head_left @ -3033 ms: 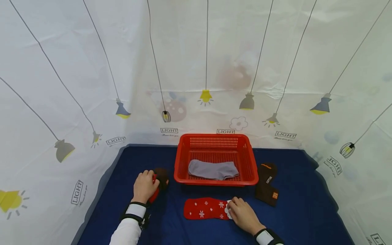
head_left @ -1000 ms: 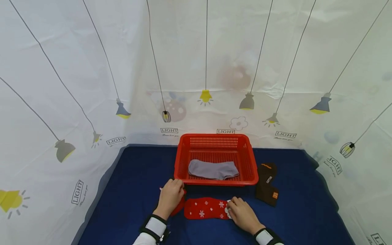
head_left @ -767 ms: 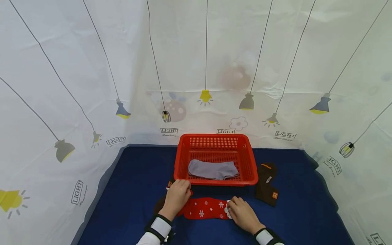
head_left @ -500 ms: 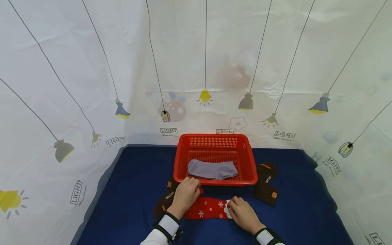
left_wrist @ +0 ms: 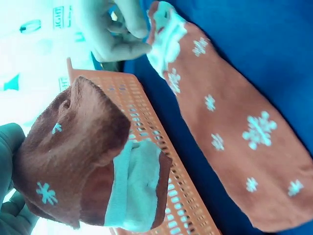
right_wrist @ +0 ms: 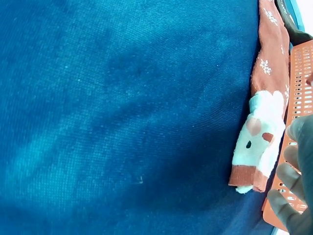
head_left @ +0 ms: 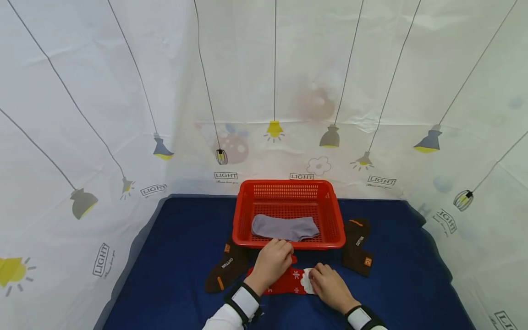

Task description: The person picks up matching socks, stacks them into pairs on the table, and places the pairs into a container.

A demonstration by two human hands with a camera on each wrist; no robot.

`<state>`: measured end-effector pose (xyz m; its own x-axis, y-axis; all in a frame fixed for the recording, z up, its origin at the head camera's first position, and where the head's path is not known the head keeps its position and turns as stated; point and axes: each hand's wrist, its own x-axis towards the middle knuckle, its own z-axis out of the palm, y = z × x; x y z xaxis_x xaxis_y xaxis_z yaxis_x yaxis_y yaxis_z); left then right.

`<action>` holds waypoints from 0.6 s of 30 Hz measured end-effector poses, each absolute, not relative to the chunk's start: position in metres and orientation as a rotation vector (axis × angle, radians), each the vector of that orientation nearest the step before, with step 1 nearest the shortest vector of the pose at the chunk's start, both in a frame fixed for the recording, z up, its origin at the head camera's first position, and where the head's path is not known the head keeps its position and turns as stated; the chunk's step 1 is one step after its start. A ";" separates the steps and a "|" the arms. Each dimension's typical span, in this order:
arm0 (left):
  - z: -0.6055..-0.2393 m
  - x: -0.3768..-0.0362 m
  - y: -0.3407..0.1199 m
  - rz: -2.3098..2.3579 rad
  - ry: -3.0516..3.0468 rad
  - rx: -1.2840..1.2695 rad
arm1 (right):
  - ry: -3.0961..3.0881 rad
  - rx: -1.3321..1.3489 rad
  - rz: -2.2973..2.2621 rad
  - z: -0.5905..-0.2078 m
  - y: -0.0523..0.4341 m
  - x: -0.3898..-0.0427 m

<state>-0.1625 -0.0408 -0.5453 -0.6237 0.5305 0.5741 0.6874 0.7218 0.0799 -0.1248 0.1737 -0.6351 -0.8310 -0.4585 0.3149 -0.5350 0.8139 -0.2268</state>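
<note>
My left hand [head_left: 272, 263] grips a red sock [left_wrist: 73, 147] with white snowflakes, bunched and raised off the cloth; in the head view only a bit of it shows past the fingers. Under that hand, a matching red sock [head_left: 294, 282] lies flat on the blue cloth, partly covered by the hand. At its white end, which bears an animal face in the right wrist view, is my right hand [head_left: 330, 286]. Its fingers [right_wrist: 288, 181] are loosely bent and apart, beside or touching the sock's edge.
Behind the hands stands a red plastic basket [head_left: 238, 220], with a grey sock [head_left: 284, 228] inside. One brown sock [head_left: 231, 266] lies left of my left hand, another brown sock [head_left: 356, 247] right of the basket. A white printed sheet [head_left: 185, 91] rises behind.
My left hand has carried the red sock rightward from the left side to over the flat red sock, uncovering the left brown sock. The right hand has hardly moved.
</note>
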 end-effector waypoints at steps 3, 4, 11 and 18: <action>-0.547 -0.161 -0.037 -0.408 -2.384 -0.963 | -2.740 0.770 0.459 -0.636 0.173 -0.125; -0.549 -0.161 -0.038 -0.410 -2.385 -0.976 | -2.737 0.771 0.462 -0.636 0.173 -0.125; -0.570 -0.153 -0.051 -0.385 -2.471 -1.003 | -2.741 0.774 0.462 -0.636 0.172 -0.124; -0.585 -0.145 -0.068 -0.355 -2.559 -1.010 | -2.791 0.754 0.473 -0.637 0.170 -0.125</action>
<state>-0.1448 -0.0682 -0.5854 -0.6768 0.6033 0.4219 0.6953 0.7122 0.0970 -0.1250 0.1699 -0.6367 -0.8466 -0.4511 0.2824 -0.5190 0.8173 -0.2504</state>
